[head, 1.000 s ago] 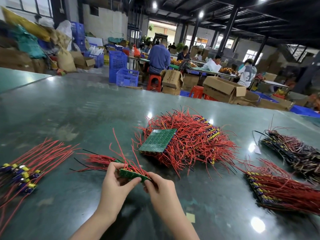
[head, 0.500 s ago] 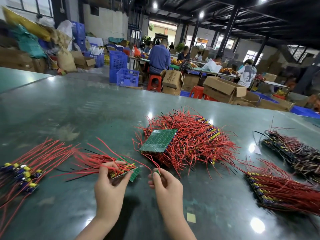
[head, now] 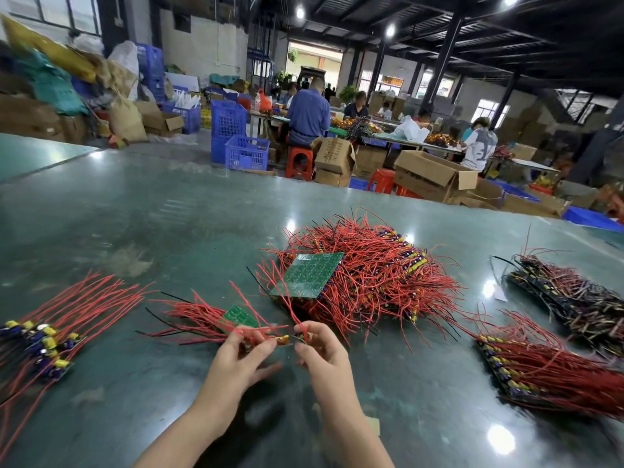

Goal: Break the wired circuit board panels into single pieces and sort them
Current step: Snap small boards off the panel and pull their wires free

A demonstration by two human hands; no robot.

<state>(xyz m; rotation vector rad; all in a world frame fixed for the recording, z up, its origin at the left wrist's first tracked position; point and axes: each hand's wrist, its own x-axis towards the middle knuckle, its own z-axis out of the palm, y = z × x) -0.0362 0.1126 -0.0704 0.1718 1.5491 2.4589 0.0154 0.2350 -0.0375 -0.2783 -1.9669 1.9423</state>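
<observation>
A person's left hand (head: 243,354) and right hand (head: 320,349) pinch opposite ends of a narrow circuit board strip (head: 282,339) bristling with red wires, held just above the green tabletop (head: 169,214). Beyond the strip, a square green panel (head: 307,274) lies tilted atop the large wired heap (head: 364,275). Left of the strip, single pieces (head: 44,346) with yellow and blue components lie in a row.
</observation>
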